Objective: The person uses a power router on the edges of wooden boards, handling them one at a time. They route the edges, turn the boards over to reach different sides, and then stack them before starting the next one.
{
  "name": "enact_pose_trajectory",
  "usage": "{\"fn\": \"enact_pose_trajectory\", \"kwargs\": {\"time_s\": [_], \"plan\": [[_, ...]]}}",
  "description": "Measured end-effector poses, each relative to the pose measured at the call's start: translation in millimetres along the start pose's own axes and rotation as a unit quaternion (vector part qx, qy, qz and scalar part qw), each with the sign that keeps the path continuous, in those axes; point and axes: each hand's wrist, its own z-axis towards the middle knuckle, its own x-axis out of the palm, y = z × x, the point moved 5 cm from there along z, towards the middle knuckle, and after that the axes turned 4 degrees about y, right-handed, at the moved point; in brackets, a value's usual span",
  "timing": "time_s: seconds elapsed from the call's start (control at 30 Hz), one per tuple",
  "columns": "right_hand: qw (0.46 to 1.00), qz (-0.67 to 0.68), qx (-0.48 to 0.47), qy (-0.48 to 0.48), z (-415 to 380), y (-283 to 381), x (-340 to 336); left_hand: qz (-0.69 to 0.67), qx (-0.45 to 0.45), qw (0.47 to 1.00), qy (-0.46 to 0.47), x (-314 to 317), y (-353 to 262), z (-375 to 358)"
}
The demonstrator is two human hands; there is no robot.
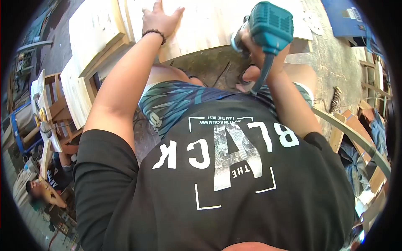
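My left hand (161, 21) lies with its fingers spread on a pale wooden panel (197, 31); a dark bead bracelet is round the wrist. In my right hand (255, 46) is a teal corded power tool (272, 26), held near the panel's right part. Vents show on the tool's housing, and its thick cord (264, 74) hangs down towards my lap. My fingers are partly hidden behind the housing. Where the tool's working end meets the wood, if it does, I cannot make out.
Pale wooden box-like pieces (96, 31) stand to the left. A blue cabinet (341, 19) is at the upper right. Coiled rope or cord (336, 100) lies on the concrete floor, near wood scraps (356, 129). Another person (48, 188) sits at the lower left.
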Motion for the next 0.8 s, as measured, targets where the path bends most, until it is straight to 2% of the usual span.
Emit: {"fn": "enact_pose_trajectory", "kwargs": {"time_s": [0.03,0.07,0.13,0.23,0.3,0.33,0.43,0.57,0.63,0.7,0.73,0.77,0.8], "plan": [[0.999,0.049,0.002,0.022,-7.3,7.0,-1.4,-0.006,-0.015,1.000,0.013,-2.0,-0.7,0.4],[0.998,0.040,0.009,0.039,-19.1,7.2,1.7,-0.009,-0.031,0.999,0.030,-4.0,1.0,0.8],[0.998,0.043,-0.042,-0.009,-25.3,29.5,-13.7,-0.040,0.010,0.999,0.017,5.8,17.7,10.0],[0.994,0.072,-0.062,-0.062,-25.7,22.9,-43.0,-0.095,0.064,0.993,-0.007,21.7,37.6,7.3],[0.982,-0.064,-0.149,-0.101,-24.2,7.7,-64.8,-0.157,0.082,0.984,-0.016,22.0,42.6,-11.7],[0.965,-0.131,-0.187,-0.129,-24.1,-0.1,-75.6,-0.187,0.067,0.980,-0.032,28.7,48.4,-15.7],[0.924,-0.233,-0.213,-0.214,-22.0,-19.1,-92.6,-0.254,0.022,0.963,-0.083,44.6,51.4,-26.3],[0.948,-0.161,-0.154,-0.225,-30.8,-27.5,-104.8,-0.238,-0.074,0.960,-0.129,64.3,-10.2,-84.7],[0.959,-0.113,-0.132,-0.223,-35.2,-33.7,-108.5,-0.270,-0.096,0.953,-0.098,68.5,-71.6,-130.0],[0.955,-0.145,-0.140,-0.217,-37.0,-52.5,-111.7,-0.302,-0.028,0.953,-0.029,87.2,-99.4,-153.4],[0.954,-0.156,-0.139,-0.214,-38.3,-59.7,-114.8,-0.440,-0.036,0.894,0.078,83.8,-111.5,-167.0],[0.955,-0.162,-0.125,-0.216,-39.8,-65.9,-118.3,-0.564,-0.042,0.804,0.184,73.9,-130.0,-178.3],[0.955,-0.167,-0.112,-0.218,-41.4,-72.1,-121.8,-0.520,-0.039,0.821,0.233,58.6,-132.5,-175.5]]}}
